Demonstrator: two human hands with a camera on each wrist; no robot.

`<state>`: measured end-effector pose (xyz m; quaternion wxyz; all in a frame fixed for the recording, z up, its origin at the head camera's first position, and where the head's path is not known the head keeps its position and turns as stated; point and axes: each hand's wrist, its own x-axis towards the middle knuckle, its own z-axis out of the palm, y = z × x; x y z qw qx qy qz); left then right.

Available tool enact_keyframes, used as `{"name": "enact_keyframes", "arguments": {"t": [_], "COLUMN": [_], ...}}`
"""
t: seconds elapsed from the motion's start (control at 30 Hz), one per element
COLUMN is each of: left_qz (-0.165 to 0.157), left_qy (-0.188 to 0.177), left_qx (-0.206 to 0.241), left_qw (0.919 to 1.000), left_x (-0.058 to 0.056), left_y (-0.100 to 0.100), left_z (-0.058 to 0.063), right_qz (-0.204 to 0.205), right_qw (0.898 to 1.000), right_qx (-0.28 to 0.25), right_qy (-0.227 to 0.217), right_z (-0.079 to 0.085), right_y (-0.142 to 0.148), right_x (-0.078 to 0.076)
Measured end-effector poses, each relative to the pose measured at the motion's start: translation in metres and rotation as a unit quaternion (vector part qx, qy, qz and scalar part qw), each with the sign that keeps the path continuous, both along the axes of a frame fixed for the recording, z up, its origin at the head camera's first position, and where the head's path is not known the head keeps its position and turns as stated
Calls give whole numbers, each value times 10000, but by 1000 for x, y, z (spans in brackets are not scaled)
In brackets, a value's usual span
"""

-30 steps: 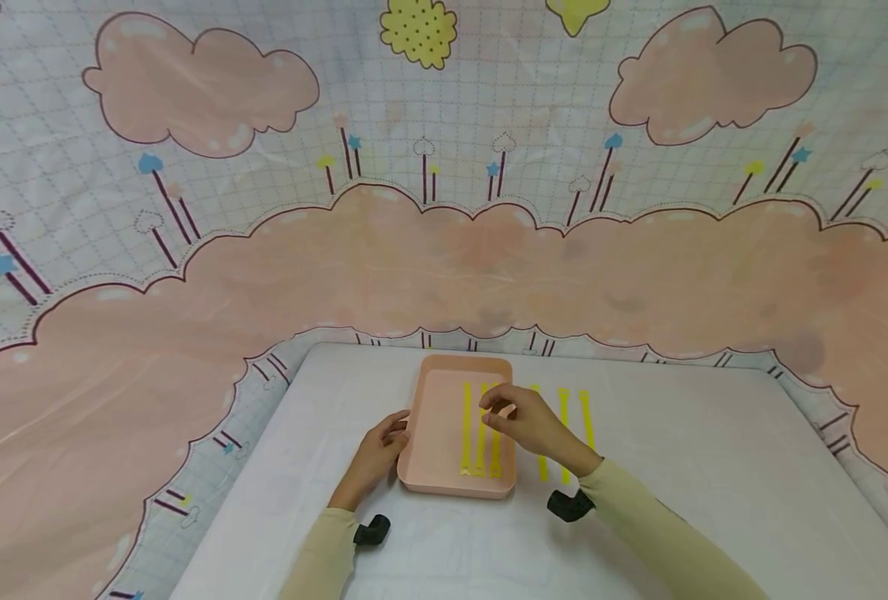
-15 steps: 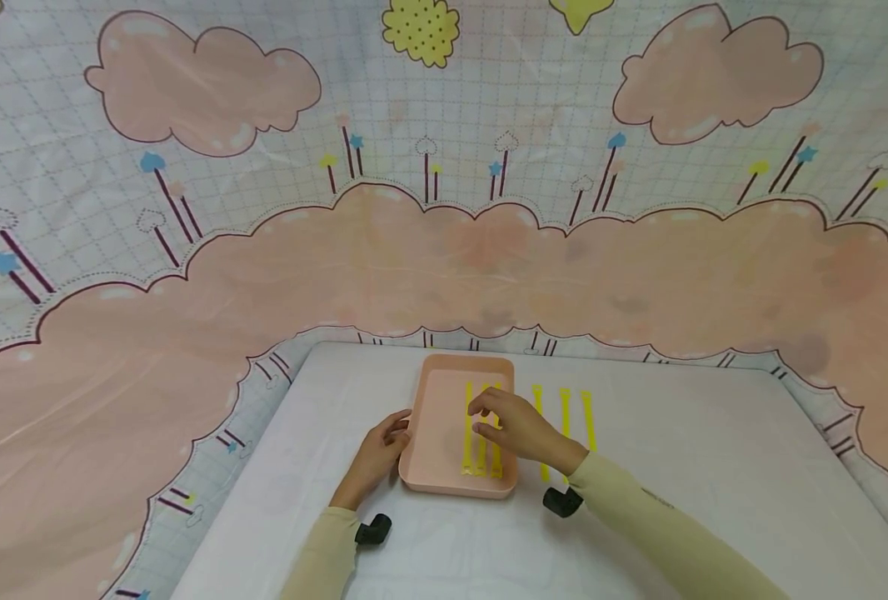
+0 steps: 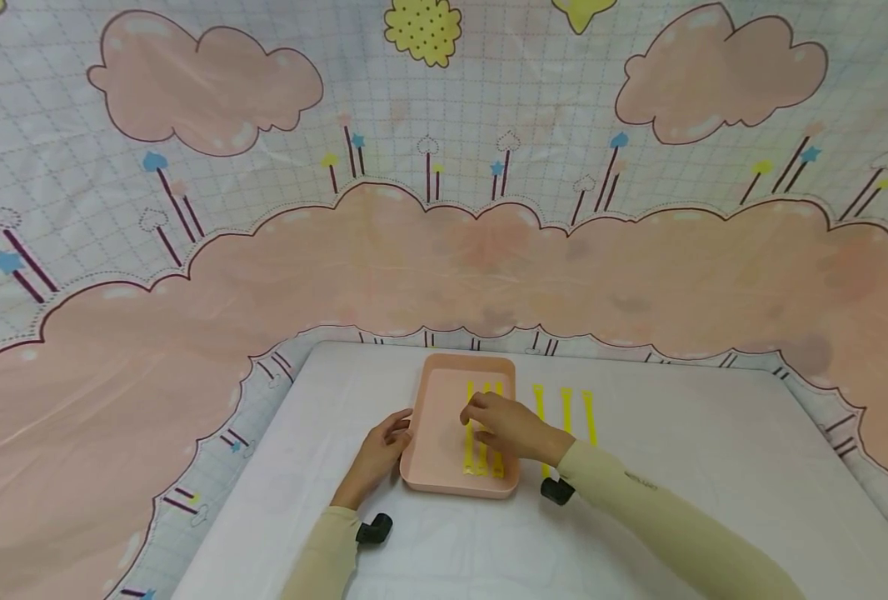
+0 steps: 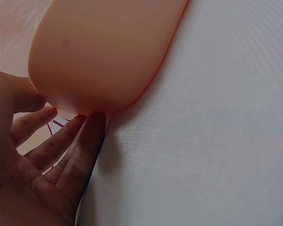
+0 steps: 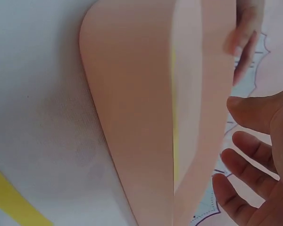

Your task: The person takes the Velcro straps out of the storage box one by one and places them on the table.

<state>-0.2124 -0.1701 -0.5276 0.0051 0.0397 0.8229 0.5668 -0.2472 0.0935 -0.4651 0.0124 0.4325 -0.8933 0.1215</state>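
A shallow peach tray [image 3: 435, 417] lies on the white table. Inside it, three thin yellow strips [image 3: 469, 457] with widened ends lie side by side, partly hidden by my right hand [image 3: 515, 429]. That hand hovers above them, thumb and fingers apart with nothing between them, as the right wrist view shows. My left hand [image 3: 375, 457] touches the tray's left side. In the left wrist view its fairly straight fingers [image 4: 87, 146] meet the outer wall, while the thumb's tip is hidden behind the tray. Three more yellow strips [image 3: 566, 407] lie on the table right of the tray.
The white tabletop [image 3: 684, 467] extends widely to the right. Behind it hangs a cloth backdrop [image 3: 444, 275] printed with clouds and stars. A black wrist mount [image 3: 557, 490] sits at the right wrist and another black mount [image 3: 374, 528] at the left.
My right hand has moved left and slightly down over the tray, and its thumb has come away from its fingers. The left hand and the tray have stayed in place.
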Motion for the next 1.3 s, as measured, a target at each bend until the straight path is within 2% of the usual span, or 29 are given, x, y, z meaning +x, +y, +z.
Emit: {"name": "enact_keyframes", "arguments": {"t": [0.13, 0.27, 0.37, 0.57, 0.73, 0.93, 1.3], "left_qz": [85, 120, 68, -64, 1, 5, -43], "left_qy": [-26, -80, -89, -56, -129, -91, -172], "left_qx": [-21, -15, 19, 62, -38, 59, -92], "left_qw": [10000, 9999, 9999, 9999, 9999, 9999, 9998], "left_x": [6, -3, -6, -7, -7, -7, -6], "left_y": [5, 2, -1, -3, -3, -3, -6], "left_z": [12, -4, -9, -10, -11, -14, -13], "right_qz": [138, 359, 399, 403, 464, 373, 459], "right_qw": [9993, 9960, 9938, 9923, 9895, 9880, 9866], "right_qx": [306, 643, 887, 1103, 1289, 1437, 1467], "right_qy": [189, 502, 539, 399, 470, 436, 551], "right_z": [1, 0, -3, -7, -10, -14, -21], "right_y": [-5, -10, -12, -16, -18, -21, -30], "right_x": [-2, -4, -8, -12, -14, -16, -20]}}
